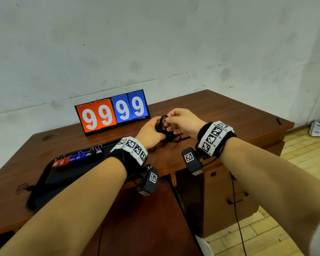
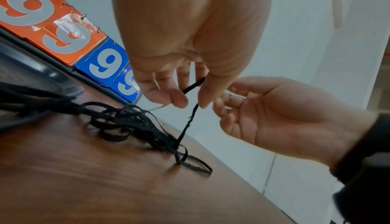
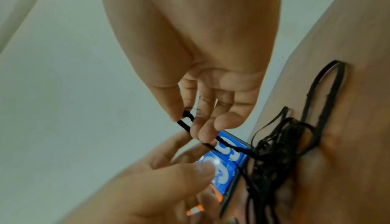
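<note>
Where it leaves the tangled heap of flat black cord (image 2: 131,122) lying on the glossy brown wooden desk (image 2: 84,186), one taut strand (image 2: 190,122) is drawn steeply upward, its long axis near vertical. Its looped top end is pinched between the left hand (image 1: 150,130) and right hand (image 1: 183,121), fingers curled close.

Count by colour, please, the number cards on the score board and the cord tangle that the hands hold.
Orange cards: 2
Blue cards: 2
Black cord tangle: 1
Total: 5
</note>
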`<action>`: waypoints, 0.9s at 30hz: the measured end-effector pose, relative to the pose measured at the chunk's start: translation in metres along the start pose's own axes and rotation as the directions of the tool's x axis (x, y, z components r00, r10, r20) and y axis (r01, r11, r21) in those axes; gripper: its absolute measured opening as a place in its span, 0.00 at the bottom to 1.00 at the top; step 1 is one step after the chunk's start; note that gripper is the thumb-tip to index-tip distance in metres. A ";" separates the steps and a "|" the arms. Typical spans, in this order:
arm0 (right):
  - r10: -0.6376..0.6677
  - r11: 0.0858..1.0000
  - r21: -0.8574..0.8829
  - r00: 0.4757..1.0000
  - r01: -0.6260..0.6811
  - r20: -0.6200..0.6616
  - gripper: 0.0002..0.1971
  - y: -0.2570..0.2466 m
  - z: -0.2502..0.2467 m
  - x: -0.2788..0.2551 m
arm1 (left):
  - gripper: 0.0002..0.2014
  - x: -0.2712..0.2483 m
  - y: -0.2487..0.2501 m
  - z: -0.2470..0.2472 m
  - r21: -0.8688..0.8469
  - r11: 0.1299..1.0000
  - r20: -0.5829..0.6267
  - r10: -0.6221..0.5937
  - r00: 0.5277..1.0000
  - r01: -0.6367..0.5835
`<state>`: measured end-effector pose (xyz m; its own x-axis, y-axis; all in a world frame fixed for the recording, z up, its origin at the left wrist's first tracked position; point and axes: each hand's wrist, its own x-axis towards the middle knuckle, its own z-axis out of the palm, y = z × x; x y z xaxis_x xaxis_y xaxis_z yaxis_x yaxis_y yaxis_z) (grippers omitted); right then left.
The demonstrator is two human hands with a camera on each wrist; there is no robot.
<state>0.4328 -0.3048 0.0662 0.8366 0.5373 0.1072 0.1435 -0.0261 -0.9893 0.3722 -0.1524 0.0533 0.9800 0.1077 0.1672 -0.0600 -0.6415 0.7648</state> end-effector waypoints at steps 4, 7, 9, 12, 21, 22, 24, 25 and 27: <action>-0.039 0.980 0.197 0.998 0.030 0.044 0.04 -0.030 0.000 0.001 | 0.22 0.009 0.005 -0.004 -0.107 0.994 -0.056 -0.019 0.998 0.013; -0.053 0.956 0.293 0.996 0.029 0.074 0.05 -0.047 0.000 0.004 | 0.13 0.014 0.008 -0.005 -0.151 0.988 -0.039 -0.025 0.999 0.018; -0.073 0.933 0.357 0.994 0.040 0.081 0.06 -0.054 0.001 0.005 | 0.08 0.018 0.007 -0.003 -0.174 0.983 -0.036 -0.057 0.998 0.050; -0.103 0.907 0.417 0.992 0.064 0.070 0.06 -0.061 -0.003 0.009 | 0.05 0.024 0.002 0.000 -0.194 0.976 -0.034 -0.108 0.994 0.100; -0.086 0.812 0.557 0.980 0.173 -0.180 0.04 -0.053 -0.035 0.021 | 0.09 0.030 -0.022 -0.011 -0.132 0.967 -0.063 -0.229 0.971 0.220; -0.069 0.804 0.567 0.974 0.182 -0.214 0.05 -0.050 -0.040 0.023 | 0.09 0.031 -0.024 -0.012 -0.114 0.968 -0.076 -0.231 0.970 0.222; -0.030 0.799 0.571 0.961 0.188 -0.274 0.06 -0.043 -0.048 0.027 | 0.09 0.032 -0.028 -0.015 -0.103 0.967 -0.100 -0.242 0.965 0.232; -0.001 0.809 0.560 0.953 0.180 -0.304 0.06 -0.039 -0.051 0.028 | 0.09 0.034 -0.030 -0.017 -0.109 0.965 -0.111 -0.251 0.962 0.239; 0.075 0.854 0.506 0.931 0.125 -0.357 0.07 -0.027 -0.057 0.031 | 0.09 0.035 -0.031 -0.019 -0.110 0.964 -0.138 -0.256 0.957 0.242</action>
<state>0.4851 -0.3359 0.1022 0.9784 0.1975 0.0605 -0.0406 0.4709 -0.8812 0.4050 -0.1139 0.0476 0.9271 0.3715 0.0500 0.1583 -0.5088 0.8462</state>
